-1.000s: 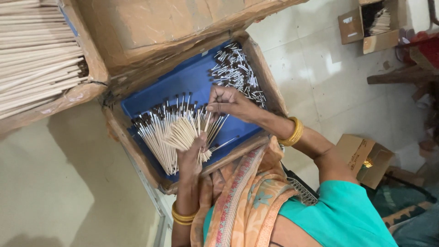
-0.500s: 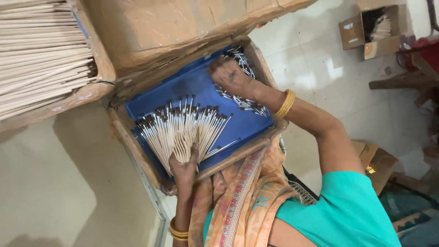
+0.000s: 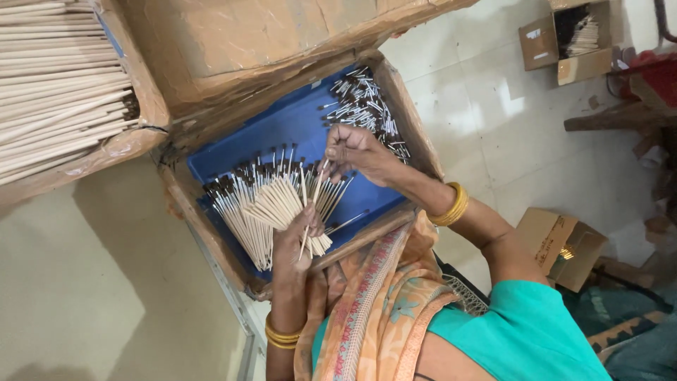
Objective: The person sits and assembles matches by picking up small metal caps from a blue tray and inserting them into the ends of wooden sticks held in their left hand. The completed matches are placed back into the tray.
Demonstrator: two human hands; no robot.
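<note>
Pale floor tiles point(image 3: 493, 106) surround a cardboard box lined with a blue tray point(image 3: 282, 134), where the work takes place. Fanned across the tray lies a bundle of thin sticks point(image 3: 271, 204) with dark tips, pale ends toward the person. The left hand point(image 3: 296, 240) presses down on the near ends of this fan, fingers closed over a few sticks and pinning them against the tray's front edge. The right hand point(image 3: 356, 152) hovers just above the fan's right side, thumb and forefinger pinched on a single stick point(image 3: 317, 185) that slants down toward the left hand. Behind the right hand, in the tray's far corner, sits a loose heap of short dark-tipped sticks point(image 3: 367, 106). Both wrists wear yellow bangles point(image 3: 455, 206). To the left, a second carton holds long plain sticks point(image 3: 56, 85) laid flat. A small open box point(image 3: 560, 243) stands on the floor by the person's right elbow.
</note>
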